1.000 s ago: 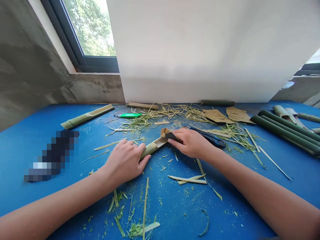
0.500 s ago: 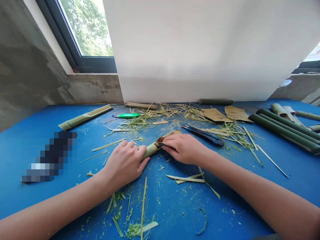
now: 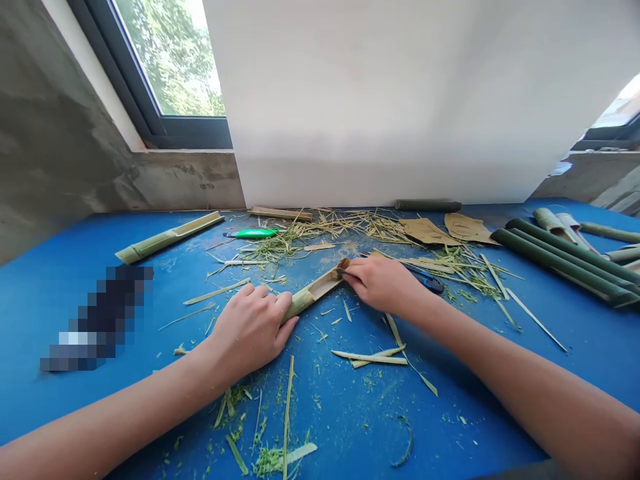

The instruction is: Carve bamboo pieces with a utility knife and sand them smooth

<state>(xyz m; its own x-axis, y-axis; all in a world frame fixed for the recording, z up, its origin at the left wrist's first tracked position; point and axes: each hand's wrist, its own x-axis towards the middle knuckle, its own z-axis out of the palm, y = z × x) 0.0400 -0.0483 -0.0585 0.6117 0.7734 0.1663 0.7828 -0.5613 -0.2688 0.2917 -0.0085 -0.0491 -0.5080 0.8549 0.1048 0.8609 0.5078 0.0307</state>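
Observation:
A pale bamboo tube (image 3: 301, 301) with a stretch of its upper side cut open lies slantwise on the blue table. My left hand (image 3: 257, 323) is closed around its near end, pressing it down. At the far end of the opening, my right hand (image 3: 373, 283) pinches a small folded piece of sandpaper (image 3: 343, 266), brown on one side and dark on the other, against the tube. My fingers cover part of the sandpaper and the tube's far end. Partly hidden behind my right hand is a black-and-blue utility knife (image 3: 431, 281).
Bamboo shavings (image 3: 345, 223) and strips are strewn over the blue table (image 3: 450, 413). Another cut bamboo tube (image 3: 170, 237) and a green utility knife (image 3: 256, 233) lie at the back left. Brown paper sheets (image 3: 427, 231) and dark green bamboo pieces (image 3: 565, 263) lie to the right.
My right hand has slid with the sandpaper along the tube, away from my left hand, baring more of the opening. My left hand keeps its hold. The view has shifted slightly.

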